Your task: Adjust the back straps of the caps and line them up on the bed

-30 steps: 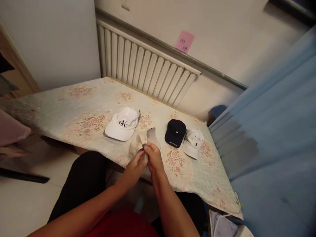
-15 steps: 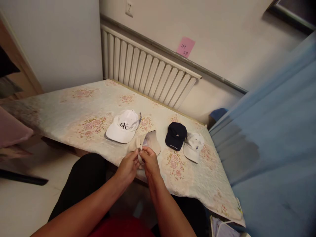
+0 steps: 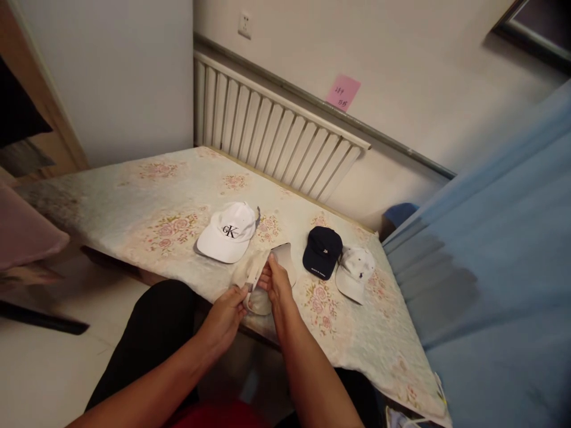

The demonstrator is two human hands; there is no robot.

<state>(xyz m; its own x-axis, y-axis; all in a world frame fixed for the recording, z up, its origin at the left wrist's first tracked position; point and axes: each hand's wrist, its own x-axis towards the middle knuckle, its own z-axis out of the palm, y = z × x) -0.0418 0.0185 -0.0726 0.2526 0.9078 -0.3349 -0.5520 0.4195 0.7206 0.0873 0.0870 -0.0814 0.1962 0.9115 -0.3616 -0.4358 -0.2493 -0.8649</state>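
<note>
A beige baseball cap (image 3: 261, 302) is held at the table's near edge, its inside facing up and its brim to the right. My left hand (image 3: 228, 312) pinches the cap's near left edge, fingers closed. Inside the opening is my right hand (image 3: 277, 282), its thumb and fingers closed along the band near the brim; the fingertips are partly hidden. Just beyond my left hand rests a white cap (image 3: 229, 232) with black letters. To the right lie a dark navy cap (image 3: 322, 252) and an off-white cap (image 3: 355, 273) with a small dark logo, side by side.
A flowered cloth covers the table (image 3: 285, 321). Behind it a white radiator (image 3: 272, 128) runs along the wall, with a pink note (image 3: 343, 92) above. A blue curtain (image 3: 499, 249) hangs at the right. Pink fabric (image 3: 31, 232) is at the left.
My hands were together at the cap's band; now they are apart, the right one further up toward the brim. More of the cap's inside shows. The view has shifted slightly.
</note>
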